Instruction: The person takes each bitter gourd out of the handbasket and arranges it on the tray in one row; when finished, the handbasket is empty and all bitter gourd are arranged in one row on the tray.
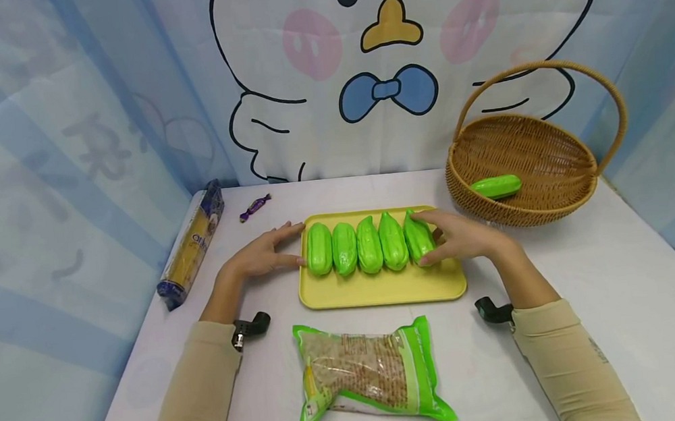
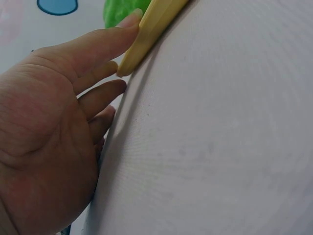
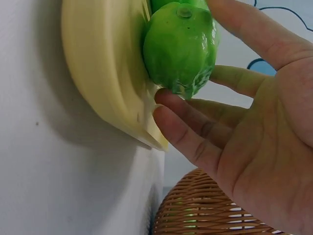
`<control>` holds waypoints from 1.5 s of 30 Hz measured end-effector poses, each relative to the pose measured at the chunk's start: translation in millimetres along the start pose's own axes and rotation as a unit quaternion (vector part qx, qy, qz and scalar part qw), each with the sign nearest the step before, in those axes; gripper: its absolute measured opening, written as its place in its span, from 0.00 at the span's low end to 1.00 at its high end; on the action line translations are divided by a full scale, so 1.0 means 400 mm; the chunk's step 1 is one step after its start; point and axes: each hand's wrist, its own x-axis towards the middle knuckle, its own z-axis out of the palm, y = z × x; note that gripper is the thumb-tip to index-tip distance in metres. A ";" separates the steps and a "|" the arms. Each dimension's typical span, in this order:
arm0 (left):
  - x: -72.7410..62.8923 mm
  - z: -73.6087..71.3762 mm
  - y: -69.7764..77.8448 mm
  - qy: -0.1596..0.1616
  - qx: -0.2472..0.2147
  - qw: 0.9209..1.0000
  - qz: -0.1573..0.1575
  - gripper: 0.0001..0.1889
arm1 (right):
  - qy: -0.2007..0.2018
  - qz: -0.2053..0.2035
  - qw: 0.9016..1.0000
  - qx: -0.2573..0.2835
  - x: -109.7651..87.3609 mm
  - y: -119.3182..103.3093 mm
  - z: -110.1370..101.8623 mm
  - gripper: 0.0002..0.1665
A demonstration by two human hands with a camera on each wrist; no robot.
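A row of several bright green, glossy, elongated vegetables [image 1: 368, 245] lies on a yellow rectangular tray [image 1: 382, 291]. Their exact kind is unclear. My right hand [image 1: 462, 234] spans the rightmost green vegetable [image 1: 418, 236], thumb at its near end and index finger at its far end. The right wrist view shows that vegetable [image 3: 178, 46] between thumb and fingers, close over the tray [image 3: 93, 63]. At the tray's left edge rests my left hand [image 1: 262, 250], fingers extended. Its thumb lies against the rim [image 2: 146, 36] in the left wrist view.
A wicker basket [image 1: 557, 206] with a tall handle stands at the back right, one green vegetable [image 1: 496, 186] inside. In front of the tray lies a green-edged food bag [image 1: 365, 374]. A pasta pack [image 1: 191, 245] and a purple-wrapped candy [image 1: 255, 207] lie at the left.
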 end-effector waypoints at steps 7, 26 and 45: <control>0.000 0.000 0.002 0.000 0.007 1.000 -0.001 0.49 | 0.002 0.006 1.000 -0.008 -0.005 -0.004 -0.004 0.60; 0.000 0.000 0.000 0.001 0.006 1.000 -0.005 0.49 | 0.006 0.006 1.000 0.005 -0.025 -0.003 -0.024 0.60; 0.001 0.000 -0.003 0.000 0.000 1.000 -0.006 0.49 | 0.282 -0.062 0.957 0.037 -0.117 -0.034 -0.174 0.35</control>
